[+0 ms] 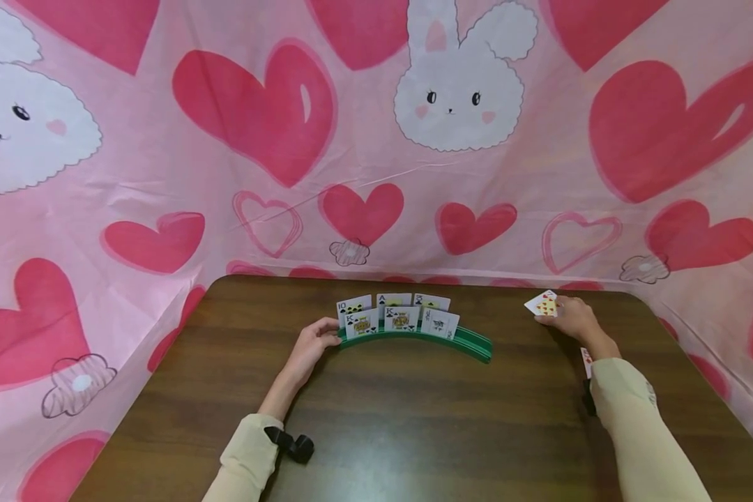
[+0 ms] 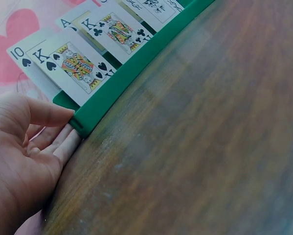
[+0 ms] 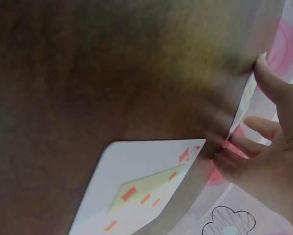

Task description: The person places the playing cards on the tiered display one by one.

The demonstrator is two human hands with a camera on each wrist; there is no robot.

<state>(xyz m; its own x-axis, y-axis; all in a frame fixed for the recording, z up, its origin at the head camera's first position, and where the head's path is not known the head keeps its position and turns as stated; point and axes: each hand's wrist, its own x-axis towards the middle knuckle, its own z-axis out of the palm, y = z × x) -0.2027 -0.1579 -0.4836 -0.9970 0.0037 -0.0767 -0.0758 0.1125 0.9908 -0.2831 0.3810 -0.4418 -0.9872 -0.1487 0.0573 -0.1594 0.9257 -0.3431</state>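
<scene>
A curved green card holder (image 1: 376,337) stands on the table with two rows of playing cards upright in it. Its front row has a king of spades (image 2: 78,66), a king of clubs (image 2: 118,32) and a joker (image 1: 439,324). Behind them show a ten of spades (image 1: 351,305), an ace (image 1: 393,300) and a third card (image 1: 431,302). My left hand (image 1: 312,347) grips the holder's left end between thumb and fingers. Away to the right, my right hand (image 1: 574,319) pinches a red-suited playing card (image 1: 542,305), tilted, close over the table.
A diamonds card (image 3: 141,181) lies face up on the wooden table (image 1: 414,411), partly hidden by the right forearm in the head view. Pink cloth (image 1: 364,160) with hearts and rabbits hangs behind the table and along its sides.
</scene>
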